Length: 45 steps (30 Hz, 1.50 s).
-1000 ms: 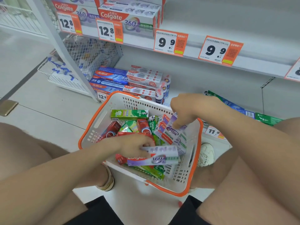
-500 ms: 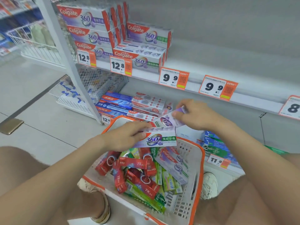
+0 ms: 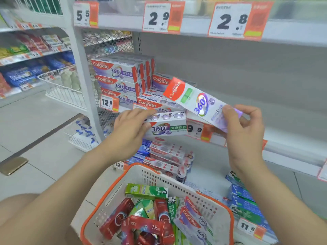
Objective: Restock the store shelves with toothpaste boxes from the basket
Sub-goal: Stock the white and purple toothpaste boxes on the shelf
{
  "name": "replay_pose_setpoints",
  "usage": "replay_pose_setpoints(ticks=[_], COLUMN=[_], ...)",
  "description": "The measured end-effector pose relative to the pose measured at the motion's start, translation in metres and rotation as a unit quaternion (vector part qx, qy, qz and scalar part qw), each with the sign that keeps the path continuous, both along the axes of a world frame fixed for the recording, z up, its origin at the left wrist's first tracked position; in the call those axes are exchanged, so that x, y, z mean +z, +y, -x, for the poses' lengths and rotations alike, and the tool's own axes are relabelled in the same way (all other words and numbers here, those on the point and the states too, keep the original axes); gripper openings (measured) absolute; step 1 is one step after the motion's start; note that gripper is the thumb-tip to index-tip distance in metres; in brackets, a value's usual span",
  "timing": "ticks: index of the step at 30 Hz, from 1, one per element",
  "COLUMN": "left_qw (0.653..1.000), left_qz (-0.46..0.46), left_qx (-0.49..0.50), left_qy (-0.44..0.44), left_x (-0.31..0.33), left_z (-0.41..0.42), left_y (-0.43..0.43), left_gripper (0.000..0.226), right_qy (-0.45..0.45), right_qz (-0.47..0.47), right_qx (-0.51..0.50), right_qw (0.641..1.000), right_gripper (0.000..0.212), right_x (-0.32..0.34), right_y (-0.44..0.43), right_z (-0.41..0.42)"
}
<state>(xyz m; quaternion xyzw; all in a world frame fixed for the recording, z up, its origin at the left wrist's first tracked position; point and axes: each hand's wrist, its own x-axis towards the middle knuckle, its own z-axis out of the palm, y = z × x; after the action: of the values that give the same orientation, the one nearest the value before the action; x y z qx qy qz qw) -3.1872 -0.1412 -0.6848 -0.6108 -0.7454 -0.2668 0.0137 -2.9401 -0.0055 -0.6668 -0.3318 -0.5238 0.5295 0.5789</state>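
1. Looking nearest first, I see the basket (image 3: pixel 159 179) below me. Red, green and Colgate boxes lie jumbled inside, so I judge most of the restocking is yet to do.
2. A second ago both grips were down among those boxes. Now each is up at the middle shelf (image 3: pixel 292 131) with a box in it. Picking is over for this pair, and placing is the step in hand.
3. The left grip (image 3: pixel 131 131) has its fingers curled round the left end of the green-lettered box (image 3: pixel 168 124). The box hangs just in front of the shelf lip and covers part of the price tags. Its long axis is close to level and runs left to right along the shelf edge, printed face towards me.
4. The right grip (image 3: pixel 246 131) pinches the pale purple end of the tilted box (image 3: pixel 196 101) between thumb and fingers. The long axis runs diagonally, with the red Colgate end up and to the left, over the low boxes just right of the Colgate stack (image 3: pixel 116 73). I reckon it needs levelling before it can lie flat like the rest.
5. Beyond the boxes, the stack fills the shelf's left end, and the shelf to its right is bare, with room for both.
6. Farthest off, the side aisle shelves (image 3: pixel 26 59) are too blurred to read.
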Motion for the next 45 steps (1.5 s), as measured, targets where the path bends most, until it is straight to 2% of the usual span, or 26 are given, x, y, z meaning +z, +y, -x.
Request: replay_pose_setpoints(ticks=[2,5,9,14,16,18,20,23,27,30,33,36,39,42,45], left_qw=[0.999,0.994,0.993,0.989,0.988,0.985,0.981,0.973,0.949,0.942,0.947,0.977,0.984,0.95,0.916], left_qz=[-0.03,-0.055,-0.028,-0.001,0.009,-0.012,-0.061,-0.149,-0.28,-0.273,-0.242,-0.188,-0.119,-0.031,0.014], left_qx=[0.035,0.07,0.059,0.017,0.015,0.019,0.041,0.082,0.027,-0.017,-0.036,-0.055,-0.069,-0.077,-0.07], left_qy=[0.029,0.064,0.1,0.144,0.156,0.171,0.18,0.158,0.14,0.196,0.208,0.088,-0.11,-0.301,-0.396], left_x=[0.011,0.025,0.045,0.051,0.044,0.034,0.025,0.016,0.029,0.043,0.049,0.044,0.04,0.047,0.051], left_z=[0.008,0.017,0.023,0.033,0.037,0.041,0.041,0.031,0.002,-0.018,-0.026,-0.024,-0.016,-0.009,-0.005], left_y=[0.015,0.042,0.081,0.118,0.127,0.13,0.13,0.119,0.09,0.073,0.062,0.052,0.047,0.042,0.037], left_gripper=[0.046,0.045,0.044,0.047,0.049,0.049,0.049,0.055,0.061,0.064,0.054,0.046,0.038,0.03,0.027], right_qy=[0.042,0.081,0.096,0.036,-0.02,-0.069,-0.067,-0.014,0.04,0.041,0.045,0.01,-0.022,-0.047,-0.062], right_qz=[0.021,0.01,-0.014,-0.055,-0.11,-0.163,-0.181,-0.182,-0.124,-0.103,-0.07,-0.031,-0.016,-0.008,0.0], right_qx=[-0.011,-0.015,-0.01,-0.057,-0.08,-0.09,-0.093,-0.072,-0.002,0.004,0.015,0.067,0.139,0.194,0.214], right_qw=[0.999,0.997,0.995,0.996,0.991,0.98,0.977,0.981,0.991,0.994,0.996,0.997,0.99,0.98,0.975], right_gripper=[0.027,0.022,0.019,0.02,0.04,0.05,0.049,0.039,0.025,0.022,0.031,0.054,0.056,0.038,0.039], right_x=[0.01,0.017,0.017,0.017,0.015,0.013,0.013,0.014,0.019,0.021,0.023,0.023,0.018,0.012,0.007], right_y=[0.009,0.025,0.04,0.049,0.053,0.055,0.057,0.056,0.042,0.032,0.024,0.021,0.023,0.024,0.026], right_z=[0.01,0.025,0.042,0.058,0.06,0.06,0.058,0.053,0.049,0.044,0.041,0.041,0.042,0.045,0.05])
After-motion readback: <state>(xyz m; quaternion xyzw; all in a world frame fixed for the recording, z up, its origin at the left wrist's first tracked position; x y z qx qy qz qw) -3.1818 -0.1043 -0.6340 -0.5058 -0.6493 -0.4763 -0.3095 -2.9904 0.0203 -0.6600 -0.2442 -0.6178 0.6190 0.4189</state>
